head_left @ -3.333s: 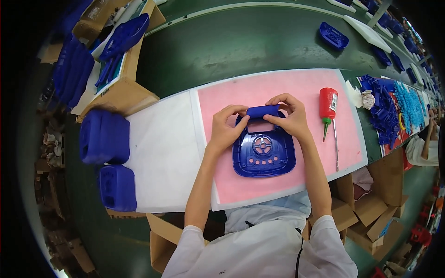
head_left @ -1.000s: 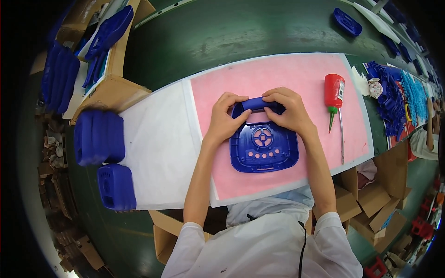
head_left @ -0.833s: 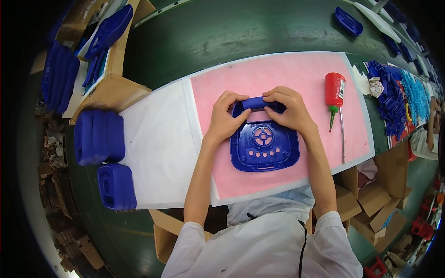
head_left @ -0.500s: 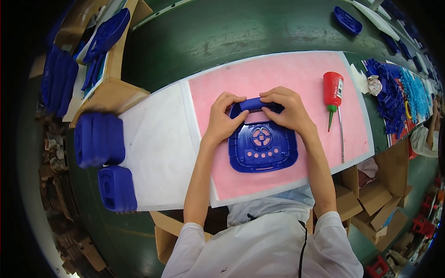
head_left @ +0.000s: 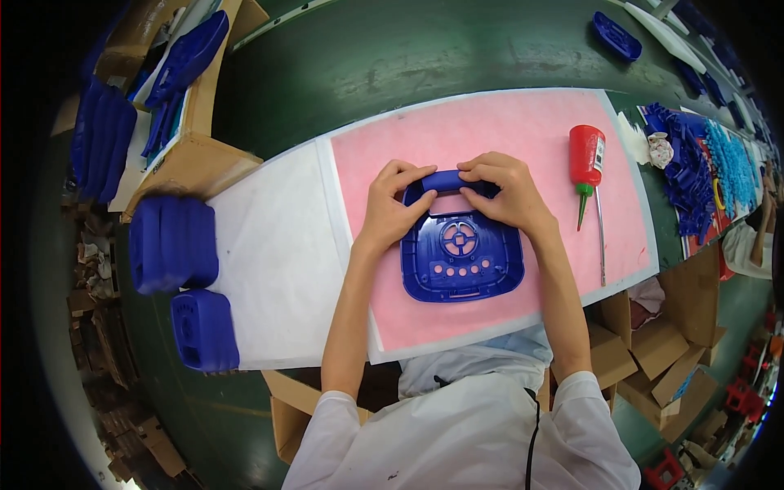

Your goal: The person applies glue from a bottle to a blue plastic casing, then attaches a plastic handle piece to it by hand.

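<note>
A blue plastic housing [head_left: 425,273] with a carrying handle lies on the pink mat [head_left: 392,327], its handle end away from me. Inside, a round cut-out and a row of small holes show pink through them. My left hand [head_left: 395,202] is closed on the left end of the handle, thumb on the near side and fingers on the far side. At the handle's right end, my right hand [head_left: 504,192] grips in the same way. Between both hands a smooth blue grip piece [head_left: 443,181] covers the handle bar.
To the right lie a red bottle [head_left: 585,155] with a green nozzle and a thin metal rod [head_left: 602,245]. Stacked blue housings [head_left: 175,245] stand at the left edge beside a cardboard box [head_left: 192,171]. Blue strips [head_left: 686,171] are heaped at far right; open cartons [head_left: 653,351] sit below.
Both hands keep their hold on the handle. The whole view has shifted very slightly; nothing else has visibly moved.
</note>
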The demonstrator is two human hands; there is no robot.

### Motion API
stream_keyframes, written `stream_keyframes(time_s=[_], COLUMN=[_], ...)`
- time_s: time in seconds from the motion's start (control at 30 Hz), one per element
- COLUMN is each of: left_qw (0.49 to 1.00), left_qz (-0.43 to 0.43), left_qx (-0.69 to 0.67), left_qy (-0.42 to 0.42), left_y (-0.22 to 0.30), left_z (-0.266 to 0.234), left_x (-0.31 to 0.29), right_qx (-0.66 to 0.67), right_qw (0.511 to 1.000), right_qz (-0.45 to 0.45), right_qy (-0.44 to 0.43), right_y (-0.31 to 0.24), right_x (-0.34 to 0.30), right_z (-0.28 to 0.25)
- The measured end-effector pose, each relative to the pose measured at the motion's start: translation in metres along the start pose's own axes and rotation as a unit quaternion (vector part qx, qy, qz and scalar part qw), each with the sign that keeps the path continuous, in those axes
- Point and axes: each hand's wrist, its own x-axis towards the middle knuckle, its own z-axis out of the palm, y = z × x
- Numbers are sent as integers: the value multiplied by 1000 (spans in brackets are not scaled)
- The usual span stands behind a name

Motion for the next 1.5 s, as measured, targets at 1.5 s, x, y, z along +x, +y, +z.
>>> stream_keyframes(time_s=[1.5], left_qw=[890], left_qz=[-104], left_qx=[-356], left_qy=[265], left_y=[-44], left_z=[-28], left_x=[7], right_qx=[-255], right_qw=[898], right_qz=[71], right_qy=[-351], right_y=[31], right_x=[83], right_z=[-8])
